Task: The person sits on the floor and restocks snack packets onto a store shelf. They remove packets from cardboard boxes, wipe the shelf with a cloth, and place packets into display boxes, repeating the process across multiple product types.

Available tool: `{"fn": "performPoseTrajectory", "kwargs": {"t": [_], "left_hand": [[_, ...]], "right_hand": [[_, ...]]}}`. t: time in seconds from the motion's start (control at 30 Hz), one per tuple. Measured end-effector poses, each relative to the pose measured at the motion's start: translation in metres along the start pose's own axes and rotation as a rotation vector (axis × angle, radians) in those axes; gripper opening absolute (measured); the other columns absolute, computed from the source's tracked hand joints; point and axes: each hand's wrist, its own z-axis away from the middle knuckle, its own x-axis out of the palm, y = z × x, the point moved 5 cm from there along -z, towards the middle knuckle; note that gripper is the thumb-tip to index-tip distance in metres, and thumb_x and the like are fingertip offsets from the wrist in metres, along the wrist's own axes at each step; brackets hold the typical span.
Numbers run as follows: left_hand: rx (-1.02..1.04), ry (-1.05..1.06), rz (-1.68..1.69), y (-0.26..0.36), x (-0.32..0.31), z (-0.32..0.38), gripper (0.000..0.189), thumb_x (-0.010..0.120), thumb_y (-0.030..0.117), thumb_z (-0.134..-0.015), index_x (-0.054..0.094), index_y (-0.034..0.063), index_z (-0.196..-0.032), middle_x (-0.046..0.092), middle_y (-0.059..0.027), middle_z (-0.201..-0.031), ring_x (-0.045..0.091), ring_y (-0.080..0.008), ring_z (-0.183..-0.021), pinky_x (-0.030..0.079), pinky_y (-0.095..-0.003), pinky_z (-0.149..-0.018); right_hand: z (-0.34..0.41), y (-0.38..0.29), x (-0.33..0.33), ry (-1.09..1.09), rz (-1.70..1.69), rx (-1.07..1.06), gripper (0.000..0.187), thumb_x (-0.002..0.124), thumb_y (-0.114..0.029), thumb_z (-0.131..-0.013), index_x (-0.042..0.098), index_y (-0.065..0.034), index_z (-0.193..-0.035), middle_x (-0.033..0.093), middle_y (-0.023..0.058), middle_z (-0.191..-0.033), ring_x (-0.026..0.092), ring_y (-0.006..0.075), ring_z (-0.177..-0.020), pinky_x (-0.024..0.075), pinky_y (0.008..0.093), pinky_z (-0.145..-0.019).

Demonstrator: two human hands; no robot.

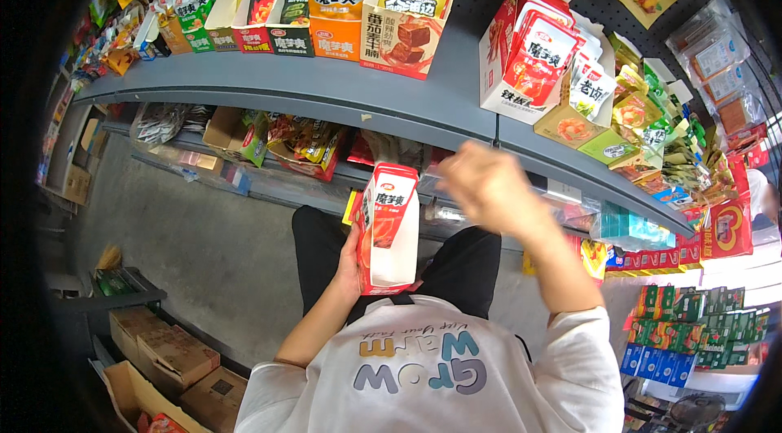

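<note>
My left hand (348, 259) grips a red and white open-topped carton (394, 268) from its left side, low in front of my chest. A red snack packet (391, 204) stands in the carton's far end, with white carton wall bare nearer me. To the right of the carton, my right hand (482, 185) is raised near the shelf edge, blurred; its fingers look curled, and whether it holds anything cannot be told. On the grey shelf (455, 88) above, a red and white display box (519, 60) full of red packets stands beside a box of beef-style snacks (406, 23).
More snack boxes (336, 11) line the shelf left and right. A lower shelf holds an open box with packets (305, 143) and plastic-wrapped goods (159, 121). Brown cardboard boxes (177, 353) lie at the lower left. Green drink cartons (712, 323) are stacked at the right.
</note>
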Motion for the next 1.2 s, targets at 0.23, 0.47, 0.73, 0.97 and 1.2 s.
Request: {"fn": "performPoseTrajectory", "kwargs": {"t": [0.23,0.47,0.73,0.97,1.2], "left_hand": [[0.144,0.147,-0.226,0.004,-0.031,-0.012,0.064,0.038,0.058,-0.092,0.044,0.0103,-0.135,0.056,-0.0124,-0.128,0.057,-0.0298,-0.113,0.046,-0.0463,-0.096],[0.144,-0.001,-0.382,0.004,-0.030,-0.023,0.058,0.036,0.054,-0.095,0.044,0.0109,-0.133,0.055,-0.0071,-0.127,0.055,-0.0250,-0.112,0.044,-0.0405,-0.095],[0.261,-0.233,-0.720,-0.005,-0.026,-0.052,0.062,0.024,0.052,-0.098,0.027,0.0083,-0.142,0.043,-0.0090,-0.135,0.047,-0.0243,-0.120,0.040,-0.0385,-0.100],[0.108,-0.095,-0.622,-0.036,-0.007,-0.066,0.059,0.025,0.051,-0.098,0.031,0.0087,-0.139,0.049,-0.0105,-0.126,0.053,-0.0250,-0.109,0.045,-0.0394,-0.089],[-0.020,-0.115,-0.671,-0.060,0.002,-0.081,0.058,0.027,0.051,-0.098,0.033,0.0086,-0.137,0.050,-0.0108,-0.125,0.054,-0.0253,-0.109,0.046,-0.0400,-0.089]], "right_hand": [[0.026,0.001,0.119,-0.020,0.010,0.184,0.024,0.058,-0.008,-0.066,0.060,0.0057,-0.087,0.063,0.0198,-0.090,0.059,0.0346,-0.090,0.0461,0.0408,-0.085],[0.032,0.011,0.104,0.252,-0.027,0.132,0.013,0.058,-0.007,-0.067,0.056,0.0046,-0.074,0.058,0.0193,-0.079,0.053,0.0335,-0.084,0.0465,0.0408,-0.074],[0.060,0.001,0.089,0.286,0.088,0.220,0.017,0.060,-0.011,-0.067,0.053,0.0037,-0.072,0.053,0.0178,-0.077,0.052,0.0322,-0.081,0.0449,0.0398,-0.069],[0.100,-0.002,0.089,0.286,-0.067,0.391,0.021,0.067,-0.011,-0.061,0.053,0.0011,-0.072,0.054,0.0181,-0.076,0.053,0.0345,-0.078,0.0444,0.0415,-0.067],[0.140,-0.028,0.111,0.181,-0.449,0.586,0.025,0.069,-0.011,-0.064,0.057,0.0051,-0.078,0.057,0.0232,-0.080,0.056,0.0406,-0.086,0.0450,0.0465,-0.072]]}}
